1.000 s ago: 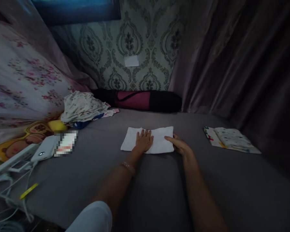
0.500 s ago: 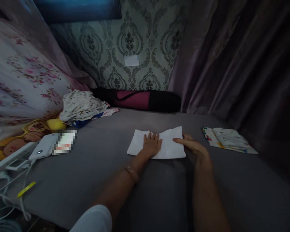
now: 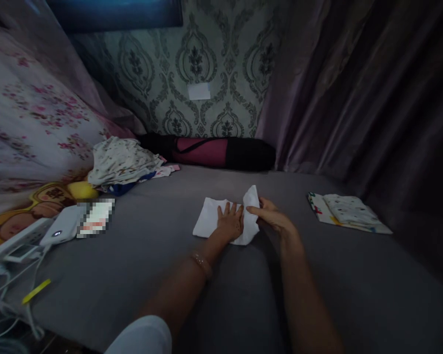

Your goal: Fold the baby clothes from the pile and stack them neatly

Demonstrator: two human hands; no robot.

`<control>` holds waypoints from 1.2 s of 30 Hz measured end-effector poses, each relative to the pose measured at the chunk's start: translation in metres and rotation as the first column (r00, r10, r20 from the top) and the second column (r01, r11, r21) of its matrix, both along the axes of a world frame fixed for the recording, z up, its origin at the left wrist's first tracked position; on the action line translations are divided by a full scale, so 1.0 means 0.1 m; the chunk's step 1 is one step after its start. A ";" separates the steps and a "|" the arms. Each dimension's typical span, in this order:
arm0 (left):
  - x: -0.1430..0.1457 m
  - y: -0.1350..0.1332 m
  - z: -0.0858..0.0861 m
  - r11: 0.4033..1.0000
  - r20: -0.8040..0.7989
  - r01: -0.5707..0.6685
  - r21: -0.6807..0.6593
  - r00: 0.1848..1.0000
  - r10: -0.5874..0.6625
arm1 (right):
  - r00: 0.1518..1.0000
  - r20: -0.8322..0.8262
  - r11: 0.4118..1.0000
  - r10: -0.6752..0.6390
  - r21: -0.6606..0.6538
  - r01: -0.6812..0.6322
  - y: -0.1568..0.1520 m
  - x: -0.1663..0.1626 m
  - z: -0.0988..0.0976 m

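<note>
A white folded cloth [image 3: 208,220] lies on the grey bed sheet [image 3: 143,255] in front of me. My left hand [image 3: 230,222] rests flat on its middle, fingers spread. The right end of the cloth is lifted and curls up toward the left. My right hand [image 3: 272,215] pinches that raised edge, the thumb on the near face and the fingers behind, partly hidden by the cloth.
Folded patterned clothes [image 3: 349,212] lie to the right. A heap of clothes [image 3: 123,160] sits at the back left, beside a black and maroon long bag [image 3: 206,151]. A power strip [image 3: 22,236], white device [image 3: 64,223], cables and yellow strip [image 3: 36,292] occupy the left edge.
My right hand has moved left with the cloth's right end, which now stands up and bends over instead of lying spread out. My left hand stays pressed on the cloth.
</note>
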State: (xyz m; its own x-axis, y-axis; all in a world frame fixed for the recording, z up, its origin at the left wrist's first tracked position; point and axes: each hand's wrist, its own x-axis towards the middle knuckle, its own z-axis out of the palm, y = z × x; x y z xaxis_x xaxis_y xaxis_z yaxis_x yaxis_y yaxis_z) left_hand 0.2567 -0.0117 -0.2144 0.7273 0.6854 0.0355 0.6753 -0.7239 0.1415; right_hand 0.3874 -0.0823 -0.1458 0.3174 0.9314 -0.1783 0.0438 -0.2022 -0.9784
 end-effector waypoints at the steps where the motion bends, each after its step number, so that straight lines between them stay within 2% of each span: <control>1: -0.01 0.01 0.00 1.000 -0.041 0.010 -0.001 0.999 -0.010 | 1.000 -0.014 1.000 -0.005 0.007 0.005 0.04 -0.09 0.01; 4: -0.02 0.04 -0.01 0.998 -0.137 0.059 -0.011 0.989 -0.060 | 0.998 -0.039 0.999 -0.047 -0.011 0.047 0.16 -0.36 0.00; 6: -0.02 0.06 -0.01 0.997 -0.120 0.078 -0.017 0.990 -0.079 | 0.997 -0.022 0.996 -0.080 -0.035 0.079 0.22 -0.49 -0.04; 11: -0.12 0.04 0.15 1.000 -0.071 0.017 -0.014 0.997 -0.018 | 0.991 -0.046 0.992 -0.126 -0.025 0.125 0.28 -0.51 -0.13; 15: -0.45 0.09 0.29 0.999 0.006 -0.034 0.024 0.999 0.034 | 0.984 -0.083 0.987 -0.155 -0.042 0.152 0.26 -0.42 -0.11; 18: -0.80 0.20 0.23 0.998 0.075 -0.063 0.032 0.995 0.061 | 0.990 -0.050 0.989 -0.134 -0.077 0.130 0.25 -0.45 -0.07; 21: -1.05 0.34 0.05 0.996 0.213 -0.084 -0.025 0.973 0.088 | 0.996 0.016 0.990 -0.085 -0.109 0.087 0.28 -0.56 -0.07; 25: -1.15 0.48 -0.12 0.987 0.401 -0.123 -0.107 0.903 0.156 | 0.990 0.136 0.989 -0.041 -0.136 0.060 0.38 -0.71 -0.15; 28: -1.14 0.53 -0.12 0.963 0.421 -0.198 -0.181 0.870 0.258 | 0.955 0.297 0.982 0.007 -0.184 0.049 0.50 -0.78 -0.23; 31: -1.14 0.55 -0.07 0.934 0.446 -0.245 -0.262 0.827 0.342 | 0.886 0.460 0.980 0.062 -0.197 0.033 0.62 -0.86 -0.27; 36: -1.18 0.56 0.00 0.910 0.476 -0.213 -0.355 0.797 0.372 | 0.741 0.658 0.979 0.135 -0.203 0.002 0.77 -1.07 -0.23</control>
State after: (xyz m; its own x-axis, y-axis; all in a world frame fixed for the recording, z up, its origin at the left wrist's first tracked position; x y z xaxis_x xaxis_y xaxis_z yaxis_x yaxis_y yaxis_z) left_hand 0.1389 0.0441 -0.2145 0.4139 0.9008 0.1316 0.6121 -0.3824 0.6922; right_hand 0.2802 -0.0053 -0.1687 0.3563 0.9279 -0.1094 0.6893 -0.3401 -0.6396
